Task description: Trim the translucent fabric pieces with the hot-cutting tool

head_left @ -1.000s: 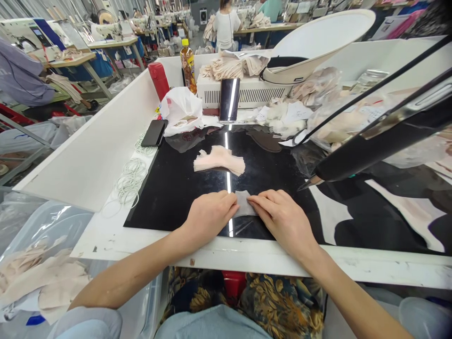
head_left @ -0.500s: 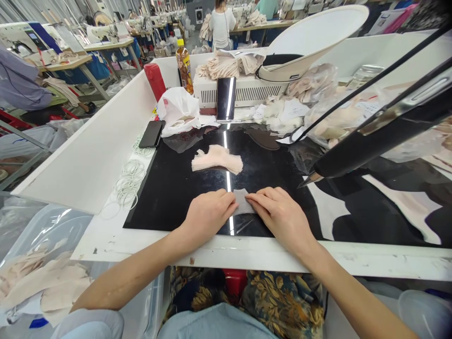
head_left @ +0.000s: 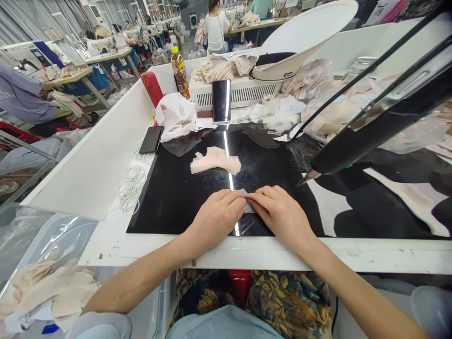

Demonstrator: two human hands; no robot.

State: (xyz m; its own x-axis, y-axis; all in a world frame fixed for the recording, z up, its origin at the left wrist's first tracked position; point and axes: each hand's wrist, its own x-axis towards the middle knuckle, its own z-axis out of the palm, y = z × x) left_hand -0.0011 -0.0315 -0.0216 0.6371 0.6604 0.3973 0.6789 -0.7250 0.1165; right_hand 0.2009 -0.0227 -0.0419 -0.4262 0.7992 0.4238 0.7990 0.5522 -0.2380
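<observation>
A small pale, sheer fabric piece (head_left: 250,208) lies on the black glossy work surface (head_left: 173,197) near the table's front edge. My right hand (head_left: 284,212) pinches its right side between thumb and fingertips. From the left, my left hand (head_left: 219,214) covers much of the piece, its fingers closed together and pressed on it, with the fingertips almost meeting those of the right. Beyond both hands sits a neat stack of beige fabric cutouts (head_left: 216,161). What lies under the left fingers is hidden.
A black pointed lamp-like arm (head_left: 353,136) slants in from the right above white template shapes (head_left: 328,207). Pale elastic rings (head_left: 130,188) and a phone (head_left: 151,140) are at left. Behind stand a red flask (head_left: 151,88), a bottle (head_left: 180,73) and a white vented box (head_left: 201,94).
My left hand has slid right across the fabric piece and now hides more of it, close to the right fingertips. The right hand keeps its pinch. The camera view has shifted slightly.
</observation>
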